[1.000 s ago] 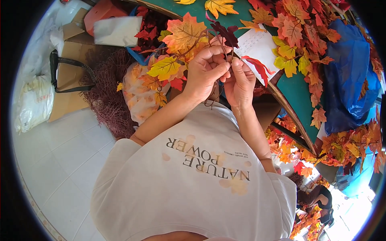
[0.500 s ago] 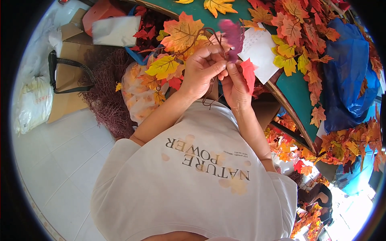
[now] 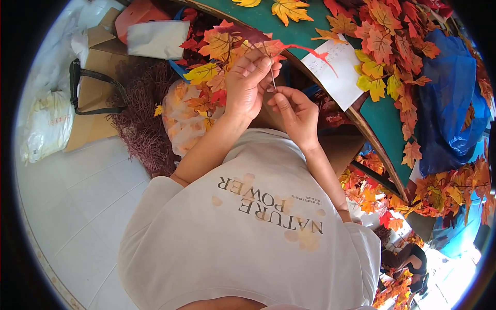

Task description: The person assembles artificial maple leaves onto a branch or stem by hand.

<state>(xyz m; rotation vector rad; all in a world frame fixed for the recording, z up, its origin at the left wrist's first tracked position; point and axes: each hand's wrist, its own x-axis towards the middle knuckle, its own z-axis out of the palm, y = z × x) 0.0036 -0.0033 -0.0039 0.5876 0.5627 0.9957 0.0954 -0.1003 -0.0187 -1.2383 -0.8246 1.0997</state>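
In front of my chest, my left hand point(image 3: 247, 85) is closed around a bunch of artificial autumn leaf stems. A red artificial leaf point(image 3: 310, 50), seen nearly edge-on, sticks out to the right past its fingertips. Orange leaves point(image 3: 216, 45) and a yellow leaf point(image 3: 202, 73) spread out on the left side of that hand. A thin dark stem point(image 3: 274, 80) runs down from the left fingers. Just below, my right hand point(image 3: 296, 114) is closed, with thumb and forefinger pinching around the stem's lower end. The exact grip is partly hidden.
A green table point(image 3: 328, 18) with a wooden edge carries a written paper point(image 3: 341, 77) and many artificial leaves point(image 3: 392, 41). At the right hangs a blue plastic bag point(image 3: 447, 98). Purple-brown stems point(image 3: 147, 113), a bag of leaves point(image 3: 181, 126) and a cardboard box point(image 3: 95, 116) stand left.
My right hand has moved down and slightly left, away from the red leaf, to the stem's lower end. The red leaf has swung up beside my left hand, which has tilted.
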